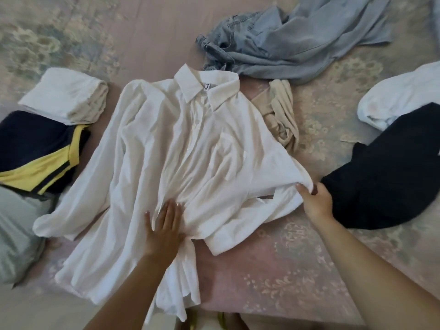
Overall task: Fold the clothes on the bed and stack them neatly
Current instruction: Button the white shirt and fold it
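A white button-up shirt point(181, 148) lies spread face up in the middle of the bed, collar at the far end. My left hand point(165, 228) rests flat, fingers apart, on the shirt's lower front. My right hand point(315, 200) grips the shirt's right sleeve near its shoulder edge, and the sleeve is bunched across the shirt's right side. At the left sit a folded white garment point(66, 95) and, nearer, a folded navy and yellow garment point(35, 151).
Crumpled light blue jeans point(281, 41) lie beyond the collar. A beige garment point(282, 113) pokes out from under the shirt's right shoulder. On the right lie a dark navy garment point(385, 177) and a white one point(400, 94). A pale green cloth point(16, 234) lies at the near left.
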Demonstrator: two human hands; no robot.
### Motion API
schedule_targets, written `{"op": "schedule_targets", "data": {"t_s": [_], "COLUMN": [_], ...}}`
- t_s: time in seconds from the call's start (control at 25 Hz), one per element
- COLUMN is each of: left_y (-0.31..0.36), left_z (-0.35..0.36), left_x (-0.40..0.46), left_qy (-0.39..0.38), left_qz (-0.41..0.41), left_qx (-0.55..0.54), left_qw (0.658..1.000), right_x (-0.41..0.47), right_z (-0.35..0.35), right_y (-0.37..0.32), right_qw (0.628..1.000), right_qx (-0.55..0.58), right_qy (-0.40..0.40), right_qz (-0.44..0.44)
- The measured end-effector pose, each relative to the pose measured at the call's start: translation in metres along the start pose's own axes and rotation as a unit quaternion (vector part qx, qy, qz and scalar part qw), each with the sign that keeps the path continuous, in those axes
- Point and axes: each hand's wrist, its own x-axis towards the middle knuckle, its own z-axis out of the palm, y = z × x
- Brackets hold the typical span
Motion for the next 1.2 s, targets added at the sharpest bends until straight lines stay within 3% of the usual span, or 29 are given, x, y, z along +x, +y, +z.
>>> {"op": "schedule_targets", "data": {"t_s": [0.12, 0.2, 0.28, 0.32, 0.36, 0.44, 0.48, 0.52, 0.56, 0.64, 0.68, 0.72, 0.76, 0.8, 0.88, 0.96, 1.0, 1.08, 1.2], "left_y": [0.04, 0.079, 0.11, 0.119, 0.122, 0.126, 0.129, 0.131, 0.133, 0.14, 0.144, 0.149, 0.151, 0.153, 0.159, 0.167, 0.172, 0.188, 0.228], "left_z": [-0.008, -0.014, -0.02, -0.022, -0.024, -0.03, -0.032, -0.037, -0.043, -0.052, -0.062, -0.069, -0.074, -0.078, -0.081, -0.091, -0.101, -0.131, -0.182], "left_x": [0.016, 0.023, 0.02, 0.021, 0.021, 0.023, 0.024, 0.026, 0.028, 0.023, 0.017, 0.011, 0.005, -0.001, -0.011, -0.019, -0.02, -0.022, -0.019], "left_qy": [0.117, 0.132, -0.014, -0.11, -0.145, -0.088, -0.071, -0.079, -0.104, -0.188, -0.212, -0.229, -0.243, -0.258, -0.295, -0.342, -0.359, -0.372, -0.363], "left_qz": [0.081, 0.169, 0.221, 0.218, 0.191, 0.12, 0.039, -0.069, -0.203, -0.388, -0.42, -0.426, -0.429, -0.445, -0.46, -0.453, -0.451, -0.451, -0.454], "left_qx": [-0.089, -0.17, -0.16, -0.115, -0.067, -0.116, -0.251, -0.411, -0.549, -0.715, -0.767, -0.805, -0.822, -0.808, -0.752, -0.687, -0.669, -0.687, -0.75], "left_qw": [0.986, 0.962, 0.962, 0.963, 0.968, 0.982, 0.965, 0.906, 0.804, 0.551, 0.437, 0.343, 0.286, 0.289, 0.369, 0.455, 0.469, 0.432, 0.315], "right_x": [-0.012, -0.024, -0.035, -0.038, -0.04, -0.042, -0.044, -0.046, -0.05, -0.066, -0.076, -0.088, -0.099, -0.108, -0.12, -0.125, -0.127, -0.132, -0.135], "right_z": [0.016, 0.036, 0.053, 0.055, 0.053, 0.042, 0.035, 0.028, 0.022, 0.016, 0.015, 0.012, 0.009, 0.007, -0.004, -0.027, -0.042, -0.077, -0.128], "right_y": [0.015, 0.027, 0.035, 0.036, 0.035, 0.037, 0.041, 0.046, 0.053, 0.067, 0.072, 0.073, 0.074, 0.075, 0.072, 0.061, 0.053, 0.041, 0.037], "right_qw": [0.995, 0.986, 0.98, 0.977, 0.972, 0.963, 0.962, 0.967, 0.975, 0.968, 0.943, 0.912, 0.88, 0.854, 0.826, 0.832, 0.847, 0.897, 0.963], "right_qx": [0.015, 0.052, 0.078, 0.099, 0.133, 0.187, 0.194, 0.177, 0.135, 0.098, 0.142, 0.177, 0.21, 0.239, 0.296, 0.3, 0.268, 0.14, 0.038], "right_qy": [-0.064, -0.088, -0.112, -0.12, -0.132, -0.146, -0.142, -0.129, -0.116, -0.146, -0.191, -0.241, -0.294, -0.329, -0.349, -0.349, -0.353, -0.335, -0.206], "right_qz": [0.073, 0.129, 0.145, 0.144, 0.141, 0.131, 0.129, 0.128, 0.133, 0.179, 0.232, 0.28, 0.308, 0.324, 0.328, 0.311, 0.294, 0.252, 0.171]}}
